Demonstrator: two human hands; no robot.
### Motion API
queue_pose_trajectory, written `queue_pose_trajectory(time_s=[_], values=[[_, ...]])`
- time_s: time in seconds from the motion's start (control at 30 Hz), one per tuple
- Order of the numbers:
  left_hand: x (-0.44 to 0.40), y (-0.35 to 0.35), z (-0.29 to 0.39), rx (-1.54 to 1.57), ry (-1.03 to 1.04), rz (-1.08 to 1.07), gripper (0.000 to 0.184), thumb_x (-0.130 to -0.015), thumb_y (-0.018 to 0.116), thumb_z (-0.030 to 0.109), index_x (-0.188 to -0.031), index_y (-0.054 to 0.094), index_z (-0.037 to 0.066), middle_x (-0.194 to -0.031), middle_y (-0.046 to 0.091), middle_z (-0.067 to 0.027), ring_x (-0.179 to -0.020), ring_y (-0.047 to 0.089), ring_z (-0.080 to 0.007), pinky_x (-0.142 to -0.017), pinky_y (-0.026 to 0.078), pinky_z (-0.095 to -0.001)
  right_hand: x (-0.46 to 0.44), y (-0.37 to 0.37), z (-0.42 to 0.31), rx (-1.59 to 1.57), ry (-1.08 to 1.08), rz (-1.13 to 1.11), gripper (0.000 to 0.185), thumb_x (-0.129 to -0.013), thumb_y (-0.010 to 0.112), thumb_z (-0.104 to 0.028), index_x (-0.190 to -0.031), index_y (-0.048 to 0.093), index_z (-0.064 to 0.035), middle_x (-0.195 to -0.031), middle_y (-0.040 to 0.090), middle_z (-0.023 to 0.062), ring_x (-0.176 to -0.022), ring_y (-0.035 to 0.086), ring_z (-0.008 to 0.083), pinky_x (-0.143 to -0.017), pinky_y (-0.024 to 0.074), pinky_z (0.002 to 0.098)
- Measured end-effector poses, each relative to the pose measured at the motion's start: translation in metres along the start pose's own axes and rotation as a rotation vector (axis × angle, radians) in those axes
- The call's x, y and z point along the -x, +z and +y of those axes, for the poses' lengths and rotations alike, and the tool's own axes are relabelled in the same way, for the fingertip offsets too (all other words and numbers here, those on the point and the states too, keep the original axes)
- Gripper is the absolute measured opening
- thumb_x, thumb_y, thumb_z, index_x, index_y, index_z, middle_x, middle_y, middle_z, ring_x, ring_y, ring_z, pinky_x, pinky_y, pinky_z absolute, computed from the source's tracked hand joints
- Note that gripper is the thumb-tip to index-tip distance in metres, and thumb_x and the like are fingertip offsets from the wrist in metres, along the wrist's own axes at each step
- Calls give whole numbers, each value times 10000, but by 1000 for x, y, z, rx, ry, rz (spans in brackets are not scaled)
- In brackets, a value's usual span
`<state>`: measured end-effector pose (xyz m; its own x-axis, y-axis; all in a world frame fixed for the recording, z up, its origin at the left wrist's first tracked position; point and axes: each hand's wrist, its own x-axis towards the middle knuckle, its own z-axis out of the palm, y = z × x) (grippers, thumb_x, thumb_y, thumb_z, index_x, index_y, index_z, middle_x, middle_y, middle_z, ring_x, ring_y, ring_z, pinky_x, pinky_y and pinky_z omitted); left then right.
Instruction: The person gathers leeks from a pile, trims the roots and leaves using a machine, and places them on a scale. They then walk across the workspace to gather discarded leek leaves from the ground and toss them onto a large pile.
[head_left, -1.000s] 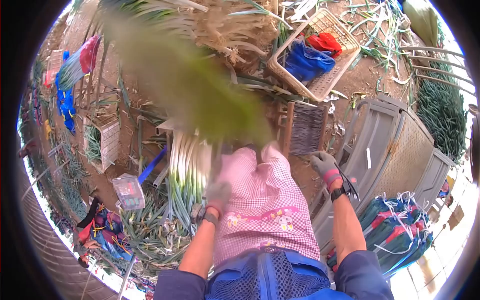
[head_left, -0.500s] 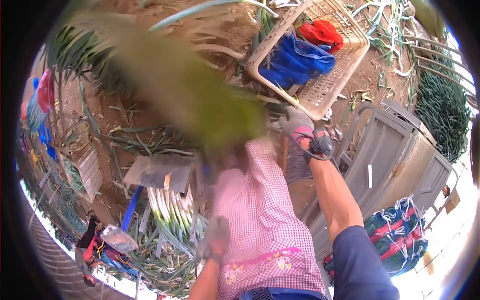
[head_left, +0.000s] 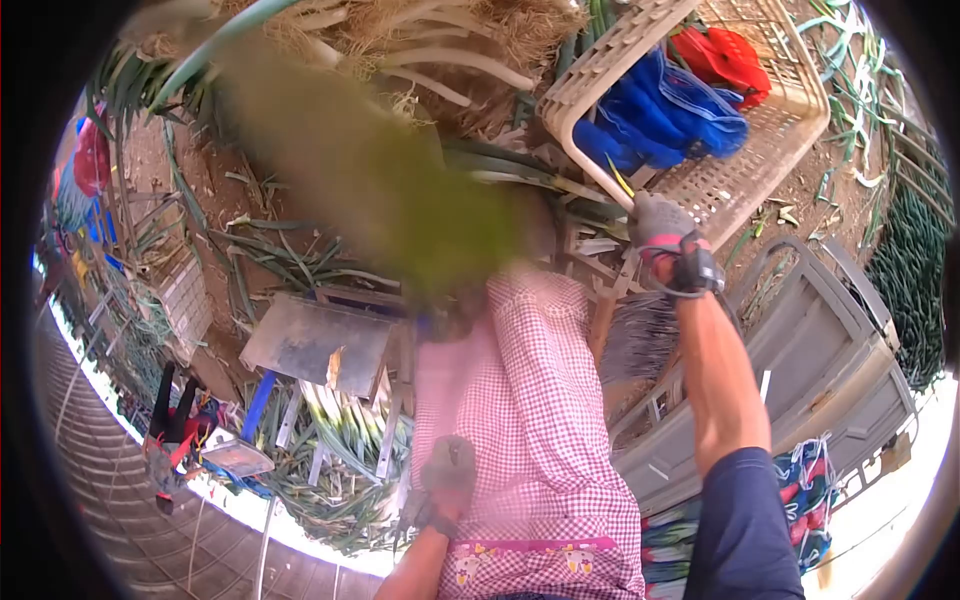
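My right hand [head_left: 662, 222], in a grey and pink glove, is closed on the near rim of the beige plastic basket [head_left: 735, 205]. Blue mesh [head_left: 665, 110] and red mesh [head_left: 722, 62] lie inside that basket. My left hand [head_left: 448, 470], gloved in grey, is beside the pink checked apron [head_left: 545, 400]; its fingers are blurred, and whether they hold anything cannot be made out. A green-brown blur covers the upper middle of the view and hides what lies behind it.
A metal plate on a stand [head_left: 318, 340] is at the left, with green onions [head_left: 345, 415] below it. More onions with roots [head_left: 450, 50] lie at the top. A grey metal frame [head_left: 800, 340] stands at the right. Another person [head_left: 165, 455] is at the lower left.
My right hand has moved up and forward from beside the apron to the basket rim. The basket appears larger and nearer. My left hand has shifted lower in the view.
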<state>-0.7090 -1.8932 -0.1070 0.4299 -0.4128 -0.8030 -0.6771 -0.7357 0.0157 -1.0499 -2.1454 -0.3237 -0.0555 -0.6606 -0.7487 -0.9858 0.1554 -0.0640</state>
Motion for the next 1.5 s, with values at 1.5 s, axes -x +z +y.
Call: queue_pose_trajectory(time_s=[1.5], values=[[2, 0, -17, 434, -321, -52, 232, -877, 656, 241, -1009, 683, 52, -816, 675, -113, -716, 647, -235, -699, 514, -354, 24, 29, -55, -36, -8, -333, 433, -776, 744, -310, -1115, 672, -51, -998, 700, 202, -967, 672, 366, -834, 522, 417]])
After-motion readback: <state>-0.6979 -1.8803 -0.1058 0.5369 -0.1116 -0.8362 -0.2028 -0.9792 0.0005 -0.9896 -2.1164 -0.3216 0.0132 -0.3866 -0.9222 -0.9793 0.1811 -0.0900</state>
